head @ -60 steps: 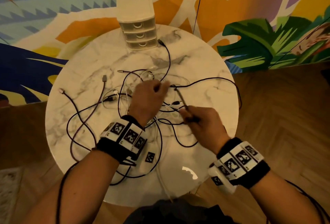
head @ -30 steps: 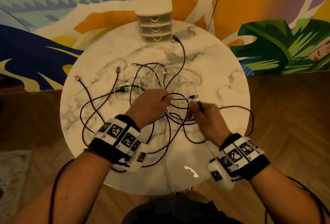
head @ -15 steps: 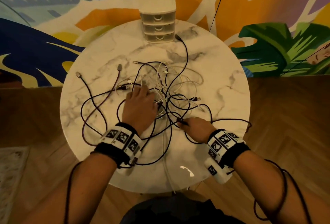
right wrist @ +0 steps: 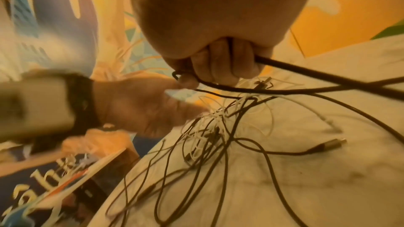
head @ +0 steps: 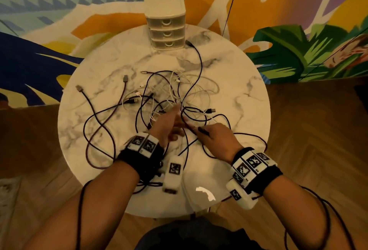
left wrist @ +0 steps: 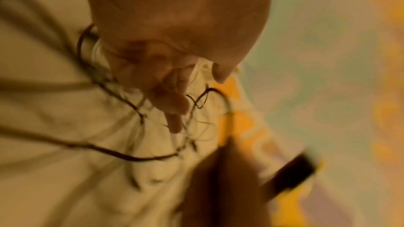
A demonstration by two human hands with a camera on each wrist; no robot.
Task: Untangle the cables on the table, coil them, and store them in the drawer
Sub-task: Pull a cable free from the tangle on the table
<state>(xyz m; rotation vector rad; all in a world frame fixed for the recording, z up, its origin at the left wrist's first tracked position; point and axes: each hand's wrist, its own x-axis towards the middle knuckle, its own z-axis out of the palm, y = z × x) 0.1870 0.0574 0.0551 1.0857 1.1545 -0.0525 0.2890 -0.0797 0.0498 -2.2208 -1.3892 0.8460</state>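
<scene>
A tangle of black, white and maroon cables lies in the middle of the round marble table. My right hand sits at the tangle's near right edge, its fingers curled round a black cable that loops away to the right. My left hand is just left of it, fingers stretched out toward the knot and holding nothing; the left wrist view is blurred. The small three-drawer unit stands at the table's far edge with all drawers closed.
A maroon cable sprawls in loops over the left part of the table, with plugs pointing outward. One black lead runs up beside the drawer unit. A colourful mural wall stands behind; wooden floor surrounds the table.
My left hand has lifted off the tangle, where it lay flat, and now reaches sideways toward the right hand. My right hand keeps its hold on the black cable.
</scene>
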